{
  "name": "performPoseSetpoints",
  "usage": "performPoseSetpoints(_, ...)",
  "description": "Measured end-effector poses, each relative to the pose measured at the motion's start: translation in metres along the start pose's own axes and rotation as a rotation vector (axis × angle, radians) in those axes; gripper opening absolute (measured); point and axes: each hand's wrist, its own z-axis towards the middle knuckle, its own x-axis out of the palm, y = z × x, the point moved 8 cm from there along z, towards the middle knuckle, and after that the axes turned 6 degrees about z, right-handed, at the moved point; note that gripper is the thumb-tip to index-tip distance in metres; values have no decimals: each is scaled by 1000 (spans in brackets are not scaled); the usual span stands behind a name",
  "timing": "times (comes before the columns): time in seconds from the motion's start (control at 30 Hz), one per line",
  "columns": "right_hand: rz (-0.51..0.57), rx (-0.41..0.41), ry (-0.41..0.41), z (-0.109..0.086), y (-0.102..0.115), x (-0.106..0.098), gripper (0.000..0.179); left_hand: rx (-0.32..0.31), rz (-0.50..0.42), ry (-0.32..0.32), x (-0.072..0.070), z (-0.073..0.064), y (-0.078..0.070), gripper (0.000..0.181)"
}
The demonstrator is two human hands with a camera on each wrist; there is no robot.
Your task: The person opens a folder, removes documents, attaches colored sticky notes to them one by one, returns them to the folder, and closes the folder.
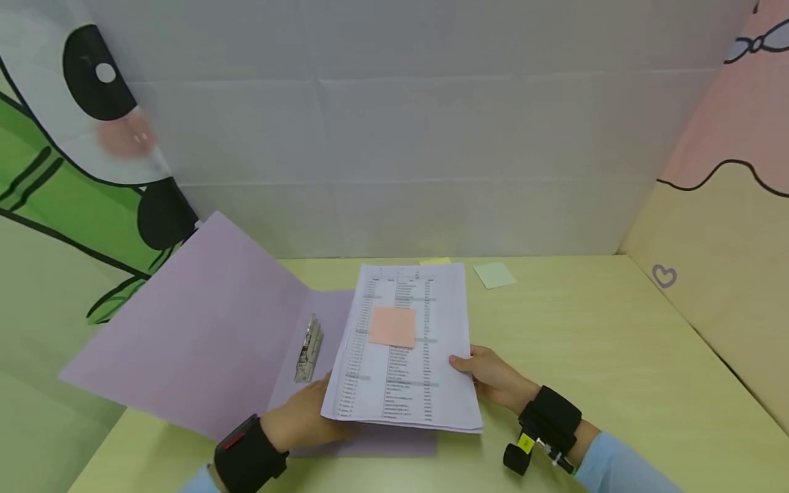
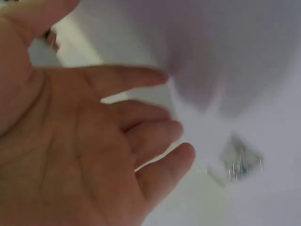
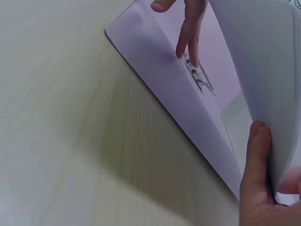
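A stack of printed sheets (image 1: 409, 390) is held up at a tilt over the open lilac folder (image 1: 203, 329). My right hand (image 1: 496, 376) grips the stack by its right edge, thumb on top and the other fingers beneath. On the top sheet sits a pink sticky note (image 1: 392, 326). My left hand (image 1: 305, 418) is at the lower left of the stack, its fingers hidden under the sheets in the head view. The left wrist view shows that palm (image 2: 70, 141) with fingers extended, gripping nothing. The folder's metal clip (image 1: 309, 348) shows just left of the sheets.
Behind the stack on the pale table (image 1: 604, 329) lie a light green sticky note (image 1: 495, 275) and a partly covered yellow note (image 1: 435, 261). A light back wall (image 1: 394, 164) and a patterned right wall (image 1: 721, 274) border the table.
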Motion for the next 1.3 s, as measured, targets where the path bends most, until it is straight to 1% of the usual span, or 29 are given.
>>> performPoseSetpoints(0.07, -6, 4, -6, 2, -1, 1, 42, -95, 75, 39, -8, -11, 14, 78)
performPoseSetpoints(0.1, -12, 5, -11, 3, -1, 1, 42, -126, 111, 51, -13, -16, 21, 79)
performPoseSetpoints(0.13, -19, 6, -16, 4, -1, 2, 42, -150, 148, 57, -20, -20, 27, 76)
performPoseSetpoints(0.2, -45, 5, -29, 7, 0, 7, 41, -193, 208, 52, -35, -27, 37, 70)
performPoseSetpoints(0.27, -70, 11, -46, 13, 0, 13, 39, -211, 240, 29, -49, -31, 46, 69)
performPoseSetpoints(0.33, -72, 27, -50, 19, -2, 22, 38, -219, 259, 12, -60, -35, 51, 67)
performPoseSetpoints(0.4, -51, 49, -42, 24, -6, 30, 37, -216, 272, -2, -67, -36, 55, 66)
performPoseSetpoints(0.47, -20, 71, -25, 28, -11, 38, 37, -211, 256, -5, -71, -36, 57, 64)
performPoseSetpoints(0.57, -13, 80, -19, 30, -18, 43, 37, -204, 224, 0, -73, -36, 62, 62)
performPoseSetpoints(0.63, -39, 72, -18, 30, -20, 45, 37, -214, 189, 12, -71, -36, 66, 61)
performPoseSetpoints(0.77, -94, 50, -14, 27, -21, 44, 36, -236, 141, 26, -68, -40, 78, 62)
performPoseSetpoints(0.93, -121, 33, -3, 21, -20, 39, 36, -253, 93, 54, -64, -44, 93, 60)
performPoseSetpoints(1.07, -133, 29, 1, 16, -19, 31, 36, -265, 35, 78, -57, -45, 101, 58)
performPoseSetpoints(1.17, -140, 24, -1, 13, -18, 24, 37, -269, -29, 79, -50, -45, 104, 59)
performPoseSetpoints(1.27, -149, 16, 2, 8, -18, 15, 37, -261, -75, 86, -39, -43, 104, 60)
performPoseSetpoints(1.3, -148, 14, 2, 5, -17, 11, 38, -245, -77, 87, -35, -42, 103, 59)
